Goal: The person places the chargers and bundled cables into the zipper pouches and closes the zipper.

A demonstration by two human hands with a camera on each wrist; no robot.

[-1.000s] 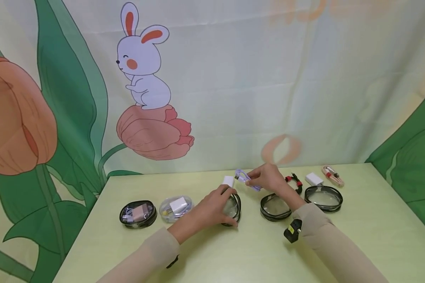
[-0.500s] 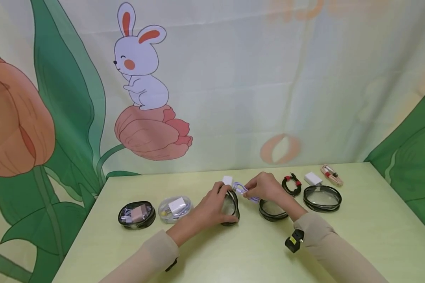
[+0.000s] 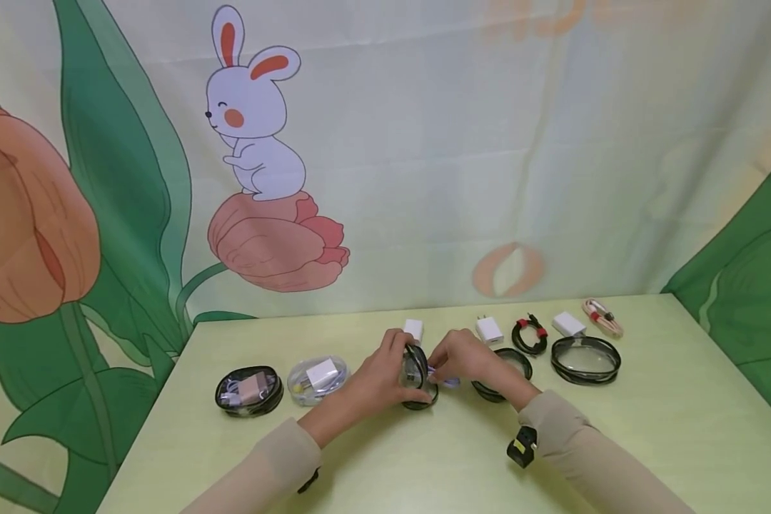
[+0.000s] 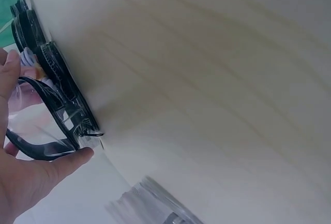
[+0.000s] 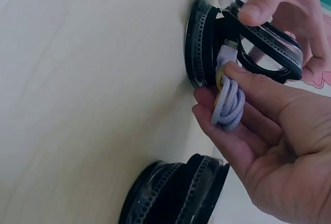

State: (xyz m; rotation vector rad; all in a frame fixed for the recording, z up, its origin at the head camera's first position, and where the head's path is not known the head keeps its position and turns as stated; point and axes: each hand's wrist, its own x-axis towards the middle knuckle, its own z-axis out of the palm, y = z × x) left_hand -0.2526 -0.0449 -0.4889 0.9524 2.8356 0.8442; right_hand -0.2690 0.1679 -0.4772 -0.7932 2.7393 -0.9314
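Note:
A clear oval pouch with black zipper trim [image 3: 420, 406] stands on the table, its lid parted from its base. My left hand [image 3: 379, 371] holds it, thumb at the near end and fingers at the far end. In my right hand [image 3: 465, 357] is a coiled lilac USB cable [image 5: 230, 107], pinched between thumb and fingers. In the right wrist view the cable's metal plug points into the gap between lid and base, while the coil stays outside. The left wrist view shows my left thumb against the pouch's black edge [image 4: 46, 149].
Two filled pouches, one black-trimmed [image 3: 249, 410] and one clear [image 3: 295, 382], lie at left. Two more black-trimmed pouches [image 3: 488, 394] [image 3: 585, 380] are at right. Behind them are white charger plugs [image 3: 414, 330] [image 3: 490, 330] [image 3: 568, 324], a black cable [image 3: 519, 344] and a pink cable [image 3: 602, 318].
My right hand has moved left and nearer with the lilac cable, bringing its plug to the pouch opening. The left hand keeps its hold, and the pouch's lid has parted wider.

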